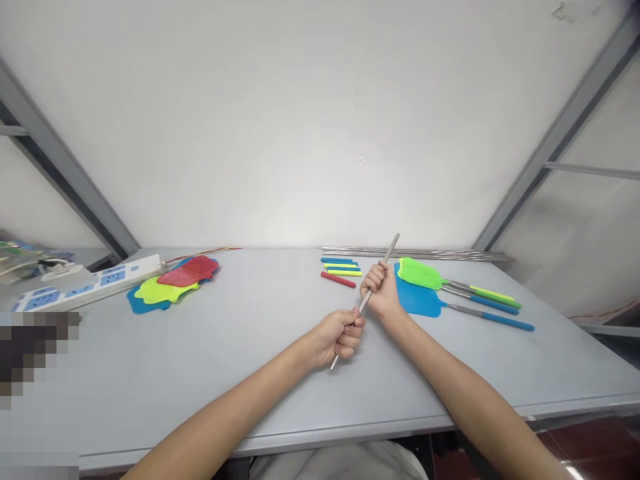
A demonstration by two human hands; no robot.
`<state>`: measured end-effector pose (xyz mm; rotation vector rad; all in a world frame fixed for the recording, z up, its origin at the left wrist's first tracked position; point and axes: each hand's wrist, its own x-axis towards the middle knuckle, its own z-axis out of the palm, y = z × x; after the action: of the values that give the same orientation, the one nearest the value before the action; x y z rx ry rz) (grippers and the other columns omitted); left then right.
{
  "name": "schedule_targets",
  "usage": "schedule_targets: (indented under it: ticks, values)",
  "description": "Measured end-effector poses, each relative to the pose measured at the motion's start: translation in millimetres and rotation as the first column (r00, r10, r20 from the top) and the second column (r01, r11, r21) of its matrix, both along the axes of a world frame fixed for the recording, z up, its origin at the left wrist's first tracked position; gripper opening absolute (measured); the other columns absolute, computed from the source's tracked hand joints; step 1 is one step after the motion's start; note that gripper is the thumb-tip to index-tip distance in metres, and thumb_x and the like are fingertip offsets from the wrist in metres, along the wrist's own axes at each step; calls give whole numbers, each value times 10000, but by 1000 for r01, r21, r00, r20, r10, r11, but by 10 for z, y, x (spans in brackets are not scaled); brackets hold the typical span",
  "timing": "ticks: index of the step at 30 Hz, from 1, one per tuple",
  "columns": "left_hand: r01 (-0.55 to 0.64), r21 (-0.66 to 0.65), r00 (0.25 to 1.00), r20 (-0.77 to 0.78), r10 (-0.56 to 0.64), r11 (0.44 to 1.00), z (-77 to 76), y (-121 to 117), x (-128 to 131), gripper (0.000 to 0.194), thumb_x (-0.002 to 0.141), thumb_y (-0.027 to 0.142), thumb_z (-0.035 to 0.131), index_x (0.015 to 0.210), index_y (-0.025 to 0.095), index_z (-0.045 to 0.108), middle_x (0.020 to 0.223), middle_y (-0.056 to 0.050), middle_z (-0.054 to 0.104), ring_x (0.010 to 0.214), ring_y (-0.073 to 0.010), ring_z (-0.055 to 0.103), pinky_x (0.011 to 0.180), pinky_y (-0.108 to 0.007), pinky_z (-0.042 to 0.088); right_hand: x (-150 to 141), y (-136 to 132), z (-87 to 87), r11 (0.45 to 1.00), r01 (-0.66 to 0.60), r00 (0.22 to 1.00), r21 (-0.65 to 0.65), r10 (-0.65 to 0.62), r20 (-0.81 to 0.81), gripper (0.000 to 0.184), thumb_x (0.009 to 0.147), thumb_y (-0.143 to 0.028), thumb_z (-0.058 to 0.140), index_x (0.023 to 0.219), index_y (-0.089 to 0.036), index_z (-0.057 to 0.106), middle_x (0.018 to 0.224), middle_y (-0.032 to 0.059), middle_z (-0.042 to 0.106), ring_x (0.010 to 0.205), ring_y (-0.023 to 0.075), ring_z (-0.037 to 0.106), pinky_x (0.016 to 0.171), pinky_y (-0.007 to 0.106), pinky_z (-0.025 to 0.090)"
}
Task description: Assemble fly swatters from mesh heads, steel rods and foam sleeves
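A shiny metal rod [367, 301] slants over the table, its upper end leaning to the right. Lower down, my left hand [336, 339] is closed around it, and a short end sticks out below the fist. My right hand [379, 288] grips the same rod higher up, with a longer piece showing above the fingers. Just left of my right hand lies a red handle sleeve [339, 279], near several blue and yellow sleeves [343, 269]. Close on the right are fly swatters with metal shafts, a green one [420, 273] over a blue one [419, 300].
Several long metal rods [450, 255] lie along the wall at the back. On the left are loose swatter heads, with a red one [190, 271] on top, beside a white power strip [100, 283]. Grey frame posts [555, 140] rise at both sides of the table [225, 373].
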<state>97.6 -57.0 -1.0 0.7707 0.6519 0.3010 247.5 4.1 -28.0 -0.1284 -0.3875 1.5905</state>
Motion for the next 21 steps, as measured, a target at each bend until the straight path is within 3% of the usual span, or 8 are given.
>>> schedule_targets:
  ticks: [10,17,21]
  values:
    - [-15,58,999,51,12,998,-56,38,20,309,827,369,350,601,161,378,470,89,156,355,-34,70,311,-155,59,54,-32,223,995,-95,995,18,94,22,212,831,-281,432,738,-110,517,533,-65,451,359,18,366,332,144,320]
    - [-46,140,999,20,43,989,-79,9,59,317,795,428,375,653,154,446,486,83,209,359,-30,140,336,-159,124,84,-62,318,997,-81,996,11,81,46,231,833,-286,428,704,-111,506,502,-76,420,339,14,332,318,141,293]
    - [-87,243,995,-18,94,966,-77,24,63,328,780,442,393,678,145,488,513,62,316,375,-35,249,363,-172,210,143,-54,352,999,-48,997,5,48,61,227,833,-289,427,718,-111,509,516,-71,431,349,17,344,326,143,303]
